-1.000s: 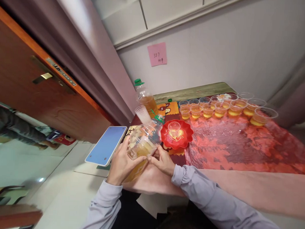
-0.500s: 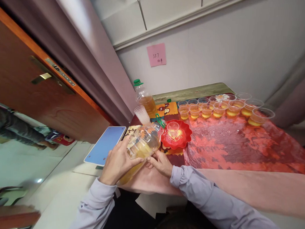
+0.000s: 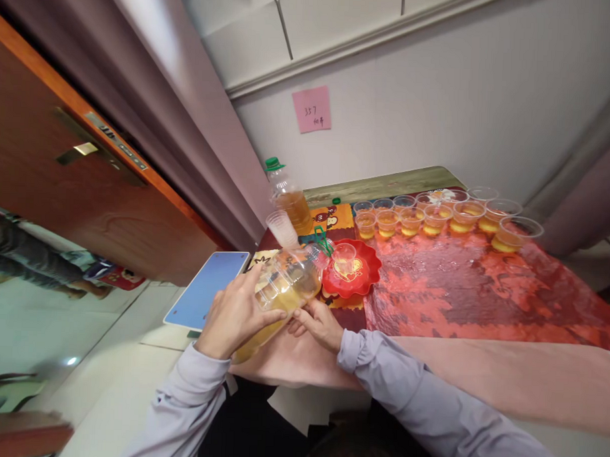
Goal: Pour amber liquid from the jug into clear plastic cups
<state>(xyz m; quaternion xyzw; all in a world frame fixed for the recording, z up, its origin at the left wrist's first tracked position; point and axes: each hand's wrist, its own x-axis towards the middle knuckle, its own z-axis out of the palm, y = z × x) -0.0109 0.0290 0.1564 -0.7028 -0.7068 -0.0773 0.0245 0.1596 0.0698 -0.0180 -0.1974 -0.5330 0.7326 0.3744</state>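
A large clear bottle (image 3: 288,281) of yellow liquid is tilted, its neck pointing right over a red scalloped plate (image 3: 368,281). My left hand (image 3: 237,313) wraps its near left side, thumb across the front. From below, my right hand (image 3: 314,322) grips the bottle's lower side with curled fingers. A green handle (image 3: 320,241) hangs at the neck. Beneath the mouth, a clear plastic cup (image 3: 345,256) stands on the plate. Whether liquid is flowing into the cup is too unclear to tell.
Behind stand a second bottle (image 3: 292,205) with a green cap and a stack of clear cups (image 3: 282,228). Rows of cups with amber liquid (image 3: 412,222) line the table's back. A loose green cap (image 3: 336,201) lies near the wall. A blue stool (image 3: 203,288) is at left.
The bottle is tipped slightly further, its neck a little closer to the cup. Both hands keep their hold. The whole view has shifted slightly.
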